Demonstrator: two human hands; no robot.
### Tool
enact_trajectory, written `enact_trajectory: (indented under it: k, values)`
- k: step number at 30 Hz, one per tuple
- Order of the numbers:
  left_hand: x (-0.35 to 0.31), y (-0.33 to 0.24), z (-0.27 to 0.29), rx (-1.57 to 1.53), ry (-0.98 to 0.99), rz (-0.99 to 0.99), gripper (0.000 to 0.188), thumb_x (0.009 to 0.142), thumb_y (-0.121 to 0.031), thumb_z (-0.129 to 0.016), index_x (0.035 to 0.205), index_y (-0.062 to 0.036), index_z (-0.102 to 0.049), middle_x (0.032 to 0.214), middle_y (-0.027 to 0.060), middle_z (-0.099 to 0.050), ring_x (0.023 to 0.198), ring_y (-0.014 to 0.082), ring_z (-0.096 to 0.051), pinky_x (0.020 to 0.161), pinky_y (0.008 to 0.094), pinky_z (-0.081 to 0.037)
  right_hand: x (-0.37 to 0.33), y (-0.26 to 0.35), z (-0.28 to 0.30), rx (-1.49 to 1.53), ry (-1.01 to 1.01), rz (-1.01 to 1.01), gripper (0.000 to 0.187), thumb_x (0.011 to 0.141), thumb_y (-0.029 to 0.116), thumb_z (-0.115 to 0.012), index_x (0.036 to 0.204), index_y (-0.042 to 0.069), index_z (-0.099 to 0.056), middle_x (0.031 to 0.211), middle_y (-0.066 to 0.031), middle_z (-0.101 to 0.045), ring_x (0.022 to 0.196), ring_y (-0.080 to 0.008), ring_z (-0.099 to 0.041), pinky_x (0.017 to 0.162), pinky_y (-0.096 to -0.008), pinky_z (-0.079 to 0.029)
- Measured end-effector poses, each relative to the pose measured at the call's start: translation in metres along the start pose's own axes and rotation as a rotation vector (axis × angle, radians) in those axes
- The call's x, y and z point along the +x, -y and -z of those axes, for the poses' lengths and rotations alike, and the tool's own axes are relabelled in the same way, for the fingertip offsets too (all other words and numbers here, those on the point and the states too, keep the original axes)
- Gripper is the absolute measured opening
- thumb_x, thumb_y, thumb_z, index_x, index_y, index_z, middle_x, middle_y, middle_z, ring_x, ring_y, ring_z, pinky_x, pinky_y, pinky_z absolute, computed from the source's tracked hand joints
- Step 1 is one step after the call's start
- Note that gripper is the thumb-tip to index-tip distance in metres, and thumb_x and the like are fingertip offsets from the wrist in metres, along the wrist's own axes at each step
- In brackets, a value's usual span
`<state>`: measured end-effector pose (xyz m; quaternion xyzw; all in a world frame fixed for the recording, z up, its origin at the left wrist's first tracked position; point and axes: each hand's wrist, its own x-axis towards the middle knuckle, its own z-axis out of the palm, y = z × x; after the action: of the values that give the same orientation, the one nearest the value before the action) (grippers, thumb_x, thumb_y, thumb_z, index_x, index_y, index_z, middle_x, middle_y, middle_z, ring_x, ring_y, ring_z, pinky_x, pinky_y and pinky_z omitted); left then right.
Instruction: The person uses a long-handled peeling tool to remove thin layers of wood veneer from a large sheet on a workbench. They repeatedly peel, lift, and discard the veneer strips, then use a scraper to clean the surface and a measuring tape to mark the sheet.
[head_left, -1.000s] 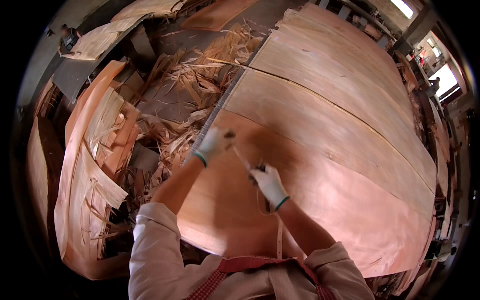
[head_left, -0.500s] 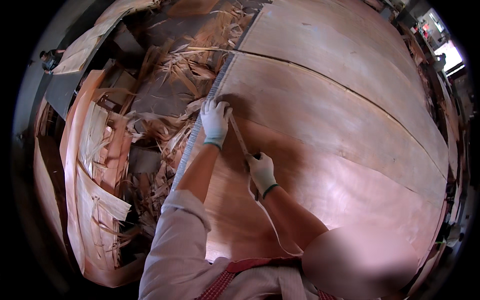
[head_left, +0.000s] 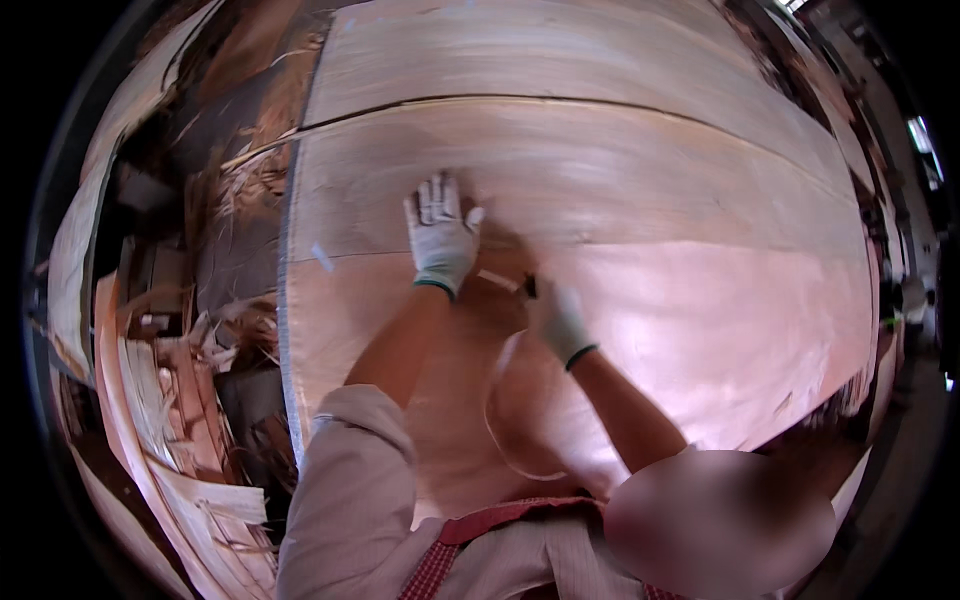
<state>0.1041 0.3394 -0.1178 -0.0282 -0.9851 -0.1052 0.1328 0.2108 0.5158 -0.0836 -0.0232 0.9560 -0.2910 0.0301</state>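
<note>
My left hand (head_left: pixel 443 240), in a white glove with a green cuff, lies flat on the wood veneer sheets (head_left: pixel 390 310) with its fingers stretched out, at the seam between a paler sheet and a redder one. To its right, my gloved right hand (head_left: pixel 560 318) is closed, blurred by motion, around a white tape (head_left: pixel 500 281). A small dark piece shows at its fingertips. The tape's short end points toward my left hand, while its long tail loops down toward my apron. Left of my hands, a short piece of white tape (head_left: pixel 321 257) lies at the seam.
Torn veneer strips (head_left: pixel 200 480) and scraps are heaped along the left side, below the stack's edge (head_left: pixel 286 290). A dark gap (head_left: pixel 460 98) runs across the sheets farther off. More stacked wood lines the right side.
The view has swung, so the sheets' left edge sits farther left. My left hand has left that edge and flattened on the sheet. The tape no longer spans both hands; a short piece lies left.
</note>
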Motion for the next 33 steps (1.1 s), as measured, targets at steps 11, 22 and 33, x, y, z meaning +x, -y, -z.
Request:
enact_trajectory:
  k: [11, 22, 33]
  values:
    - [0.011, -0.172, -0.047, -0.093, -0.044, -0.25, 0.066, 0.094, -0.044, -0.044, 0.143, -0.001, -0.033, 0.15, 0.0151, -0.032, 0.14, 0.0312, -0.025, 0.116, 0.047, -0.013, 0.018, -0.106, 0.099, -0.05, -0.125, -0.161, 0.021, 0.084, 0.02, -0.062, 0.088, 0.0, -0.061, 0.076, -0.0165, -0.066, 0.072, -0.0301, -0.064, 0.065, -0.0388, -0.05]
    - [-0.004, -0.281, 0.014, -0.013, 0.214, -0.279, 0.066, 0.095, -0.037, -0.047, 0.146, -0.0014, -0.026, 0.152, 0.0194, -0.026, 0.141, 0.0322, -0.023, 0.115, 0.0472, -0.016, -0.214, -0.206, 0.31, 1.012, -0.615, -0.563, 0.013, 0.093, 0.018, -0.06, 0.092, 0.006, -0.055, 0.074, -0.0027, -0.061, 0.054, -0.0063, -0.048, 0.049, -0.0211, -0.039]
    - [-0.256, -0.689, 0.194, -1.757, 0.939, -0.313, 0.014, 0.092, -0.002, -0.057, 0.106, 0.0002, -0.058, 0.098, 0.0038, -0.061, 0.09, 0.0098, -0.059, 0.079, 0.0246, -0.05, -0.394, -0.331, 0.481, 0.429, -0.694, -0.194, 0.014, 0.09, 0.006, -0.06, 0.102, 0.003, -0.054, 0.072, -0.0081, -0.059, 0.062, -0.0116, -0.056, 0.057, -0.0261, -0.047]
